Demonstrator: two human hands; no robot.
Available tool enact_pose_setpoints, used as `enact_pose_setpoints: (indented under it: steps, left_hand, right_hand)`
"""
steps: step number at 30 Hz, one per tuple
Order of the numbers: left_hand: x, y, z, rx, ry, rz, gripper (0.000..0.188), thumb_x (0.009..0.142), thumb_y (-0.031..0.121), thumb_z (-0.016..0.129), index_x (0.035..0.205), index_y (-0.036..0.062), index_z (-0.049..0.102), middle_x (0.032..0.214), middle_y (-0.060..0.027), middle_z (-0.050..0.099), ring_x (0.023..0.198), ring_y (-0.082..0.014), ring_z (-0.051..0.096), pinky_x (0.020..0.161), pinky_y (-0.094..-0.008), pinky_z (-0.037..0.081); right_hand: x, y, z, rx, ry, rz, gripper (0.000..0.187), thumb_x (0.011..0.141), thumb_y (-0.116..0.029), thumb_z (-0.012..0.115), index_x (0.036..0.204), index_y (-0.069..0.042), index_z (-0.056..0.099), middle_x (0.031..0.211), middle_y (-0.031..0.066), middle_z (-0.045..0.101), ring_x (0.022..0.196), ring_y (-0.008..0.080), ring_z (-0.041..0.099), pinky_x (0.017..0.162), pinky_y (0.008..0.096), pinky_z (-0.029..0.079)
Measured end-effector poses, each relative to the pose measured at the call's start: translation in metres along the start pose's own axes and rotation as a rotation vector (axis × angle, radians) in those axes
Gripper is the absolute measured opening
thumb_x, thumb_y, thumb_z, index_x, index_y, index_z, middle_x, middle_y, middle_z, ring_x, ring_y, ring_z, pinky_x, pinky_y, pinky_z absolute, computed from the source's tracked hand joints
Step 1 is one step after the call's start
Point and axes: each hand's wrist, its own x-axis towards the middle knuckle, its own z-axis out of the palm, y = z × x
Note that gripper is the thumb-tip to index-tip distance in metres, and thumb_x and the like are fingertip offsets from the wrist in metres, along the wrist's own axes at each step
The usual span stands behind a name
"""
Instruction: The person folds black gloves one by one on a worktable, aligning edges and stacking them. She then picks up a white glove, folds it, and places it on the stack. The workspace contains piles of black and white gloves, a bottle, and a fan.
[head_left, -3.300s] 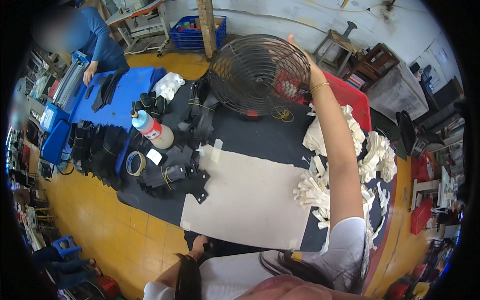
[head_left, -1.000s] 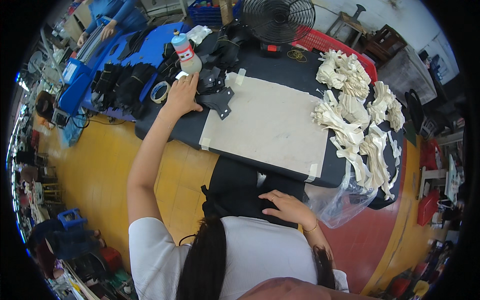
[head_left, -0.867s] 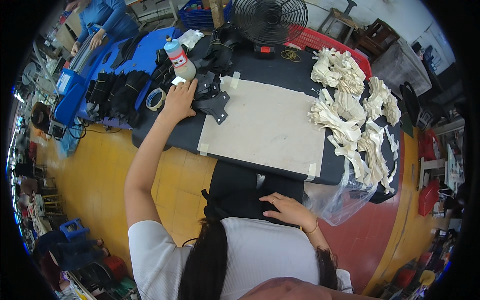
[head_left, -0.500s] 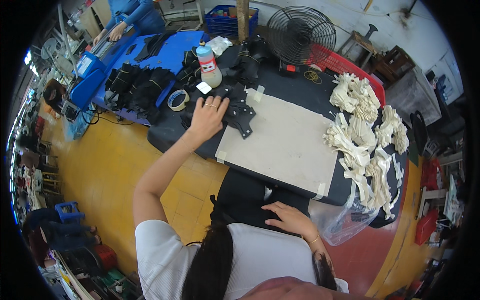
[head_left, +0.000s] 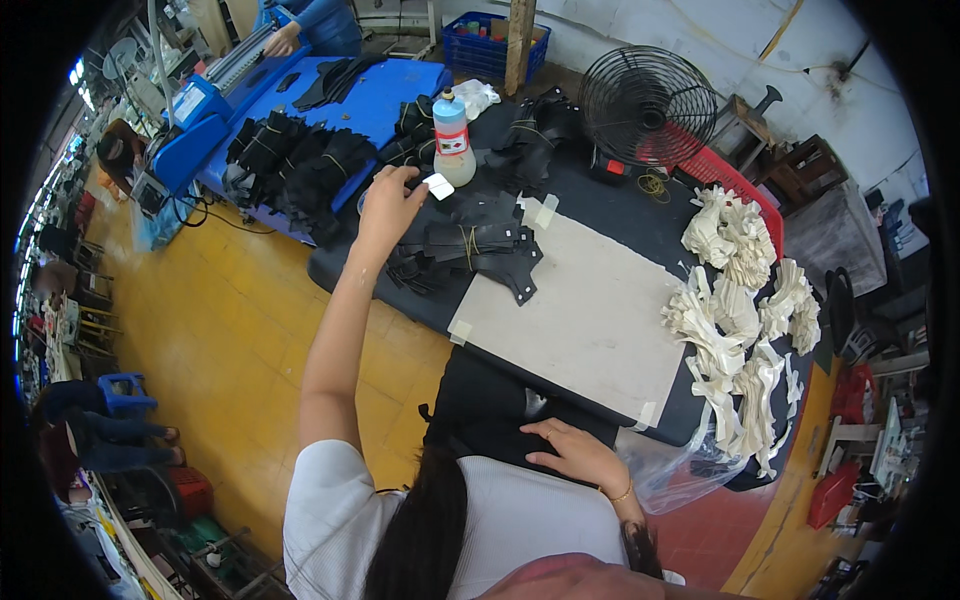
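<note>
Black cut pieces [head_left: 480, 245], banded into a bundle, lie toward the left end of a dark-topped table [head_left: 605, 225], one corner reaching over a taped-down pale board [head_left: 585, 310]. Beyond the table's left end, a blue work surface [head_left: 385, 95] carries further dark pieces. Along the far right edge of the dark table is a red basket [head_left: 757, 192], its interior largely hidden by cream fabric pieces [head_left: 732, 240] heaped in front and by a round wire-caged fan [head_left: 648, 105]. On the floor behind stands a blue crate [head_left: 478, 55] holding small multicoloured items. A clear plastic bag [head_left: 690, 478] hangs at the near right table edge; its contents cannot be made out. Upright behind the bundle stands a bottle [head_left: 453, 140], bluish above, red-labelled at the middle, with pale, cloudy contents below. Left hand [head_left: 388, 212]: fingers bent over a mostly covered tape roll [head_left: 361, 204]; whether they grasp it cannot be told. Right hand [head_left: 580, 455]: resting on the person's black-clad lap, fingers loosely extended, grasping nothing visible. Smallest, a white card [head_left: 439, 187] lies between the left fingertips and the bottle.
</note>
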Motion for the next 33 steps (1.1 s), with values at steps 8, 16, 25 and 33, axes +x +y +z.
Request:
enact_pose_setpoints:
  steps: [8,16,25,33]
  left_hand:
    - [0.035,-0.023,0.060,0.190,-0.039,-0.068,0.067,0.071,0.035,0.086,0.117,-0.0015,0.054,0.111,-0.0281,0.058,0.110,-0.0459,0.057,0.092,-0.0476,0.049]
    - [0.001,-0.036,-0.012,-1.010,-0.136,-0.230,0.052,0.076,-0.015,0.068,0.120,0.0068,0.050,0.112,-0.0110,0.060,0.106,-0.0183,0.061,0.087,-0.0300,0.053]
    - [-0.067,0.034,-0.033,-1.535,-0.256,0.029,0.073,0.079,-0.001,0.076,0.142,0.0085,0.039,0.125,-0.0215,0.059,0.116,-0.0339,0.062,0.098,-0.0450,0.053]
    - [-0.085,0.049,-0.009,-1.949,-0.510,-0.049,0.076,0.086,0.006,0.072,0.149,0.0015,0.029,0.122,-0.0283,0.058,0.108,-0.0383,0.065,0.089,-0.0411,0.060]
  right_hand:
    - [0.022,-0.011,-0.002,-0.078,0.026,-0.052,0.051,0.094,-0.036,0.062,0.135,-0.008,0.053,0.128,0.0158,0.058,0.115,0.0328,0.058,0.100,0.0375,0.046]
    - [0.027,-0.003,-0.008,0.012,-0.028,0.006,0.048,0.093,-0.033,0.063,0.134,-0.009,0.054,0.126,0.0142,0.058,0.112,0.0325,0.059,0.099,0.0394,0.046]
    - [0.039,0.001,-0.017,-0.028,0.011,-0.146,0.047,0.092,-0.028,0.065,0.132,-0.007,0.055,0.124,0.0135,0.058,0.111,0.0341,0.060,0.098,0.0403,0.046]
    - [0.016,0.013,-0.015,0.036,-0.027,-0.038,0.047,0.092,-0.029,0.065,0.132,-0.006,0.055,0.124,0.0144,0.059,0.111,0.0343,0.059,0.097,0.0395,0.047]
